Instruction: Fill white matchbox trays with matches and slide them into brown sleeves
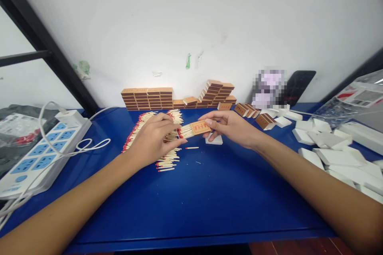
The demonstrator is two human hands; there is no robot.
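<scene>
Holding a part-open matchbox (196, 128) between both hands above the worktop (221, 195).
Probably light, crushable card, best pinched gently by its sleeve (201, 127), as the right hand (229, 127)'s fingers do; the left hand (152, 135)'s grip is unclear. Loose matchsticks (168, 160) lie left.

Red lettering (206, 125) on the orange matchbox (196, 128), too small to read.

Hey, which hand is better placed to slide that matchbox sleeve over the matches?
Probably your right hand: it holds the orange sleeve, while your left hand is at the exposed red match heads.
</scene>
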